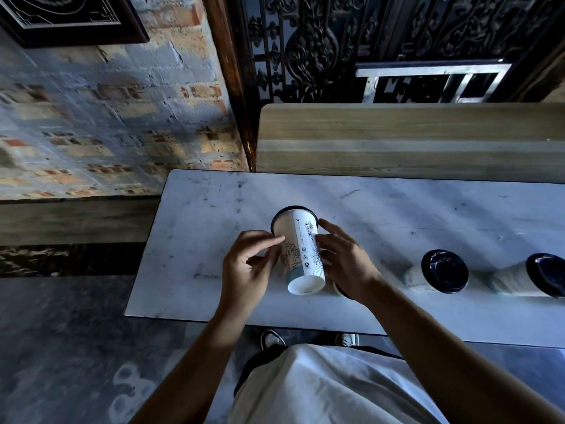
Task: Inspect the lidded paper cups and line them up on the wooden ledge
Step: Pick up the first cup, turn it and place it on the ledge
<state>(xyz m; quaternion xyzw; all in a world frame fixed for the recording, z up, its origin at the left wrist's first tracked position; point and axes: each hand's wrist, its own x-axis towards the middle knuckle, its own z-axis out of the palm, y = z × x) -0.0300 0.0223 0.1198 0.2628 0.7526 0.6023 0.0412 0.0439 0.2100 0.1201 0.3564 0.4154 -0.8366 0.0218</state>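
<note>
A white paper cup (301, 249) with black line drawings and a dark lid is held tipped over above the marble table, its base toward me and its lid pointing away. My left hand (247, 267) touches its left side with the fingertips. My right hand (345, 264) grips its right side. Two more lidded cups stand on the table to the right, one (440, 272) near my right wrist and another (541, 276) at the frame's edge. Part of a further cup (336, 289) peeks out under my right hand. The wooden ledge (397, 139) runs behind the table.
The white marble table (214, 228) ends at its left edge near a brick wall (107, 117). Dark ornate metal grillwork (336, 41) rises behind the ledge. My shoes (272, 339) show on the grey floor under the table's front edge.
</note>
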